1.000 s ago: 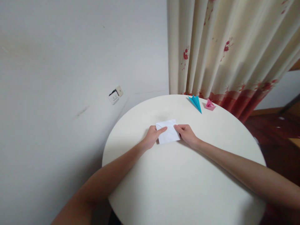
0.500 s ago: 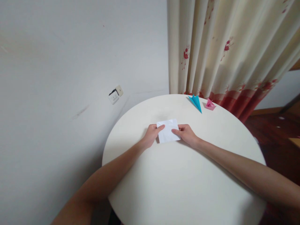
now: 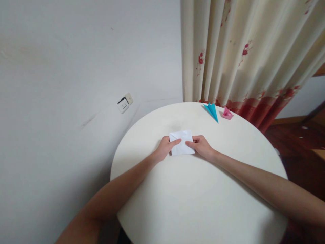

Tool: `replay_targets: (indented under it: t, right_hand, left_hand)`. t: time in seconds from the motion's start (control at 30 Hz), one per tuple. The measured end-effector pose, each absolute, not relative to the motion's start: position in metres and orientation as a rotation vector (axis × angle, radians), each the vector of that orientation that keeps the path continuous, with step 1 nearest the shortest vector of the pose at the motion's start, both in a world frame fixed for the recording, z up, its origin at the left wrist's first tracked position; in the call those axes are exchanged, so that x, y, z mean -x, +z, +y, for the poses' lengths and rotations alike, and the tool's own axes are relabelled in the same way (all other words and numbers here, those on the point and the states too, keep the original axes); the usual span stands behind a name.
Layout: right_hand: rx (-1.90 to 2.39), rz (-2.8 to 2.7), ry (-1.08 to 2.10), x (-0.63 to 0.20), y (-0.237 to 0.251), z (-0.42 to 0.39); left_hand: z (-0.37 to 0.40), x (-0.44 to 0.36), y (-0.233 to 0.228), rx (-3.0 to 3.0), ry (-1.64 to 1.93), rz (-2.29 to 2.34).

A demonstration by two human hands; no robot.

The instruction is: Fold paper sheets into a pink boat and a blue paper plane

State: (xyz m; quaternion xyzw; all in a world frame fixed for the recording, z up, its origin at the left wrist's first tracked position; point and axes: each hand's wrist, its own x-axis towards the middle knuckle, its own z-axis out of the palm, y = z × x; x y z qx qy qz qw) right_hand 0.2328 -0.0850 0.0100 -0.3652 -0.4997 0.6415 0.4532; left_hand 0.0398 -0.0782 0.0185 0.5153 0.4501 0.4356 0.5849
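A small, roughly square piece of folded white paper [image 3: 181,149] is held between both hands over the round white table [image 3: 177,196]. My left hand [image 3: 164,147] pinches its left side, thumb lying on top and fingers hidden underneath. On the right side, my right hand [image 3: 202,147] grips it the same way, its thumb pointing inward across the paper. Crease lines show near the paper's upper left corner.
A blue folded paper plane [image 3: 212,112] and a pink folded paper piece [image 3: 227,114] lie at the table's far right edge. Behind them hangs a cream and red curtain [image 3: 215,51]. A wall socket [image 3: 123,105] is on the left wall.
My left thumb has slid slightly down and inward over the white paper. The paper has turned a little and both hands still hold it.
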Motion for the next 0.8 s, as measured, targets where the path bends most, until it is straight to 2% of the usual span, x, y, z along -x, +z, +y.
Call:
replay_targets:
  t: [0.8]
  right_hand:
    - [0.944, -1.149, 1.596, -0.2366, 0.0038, -0.0787]
  left_hand:
    - [-0.0748, -0.0380, 0.0159, -1.180, 1.024, 1.009]
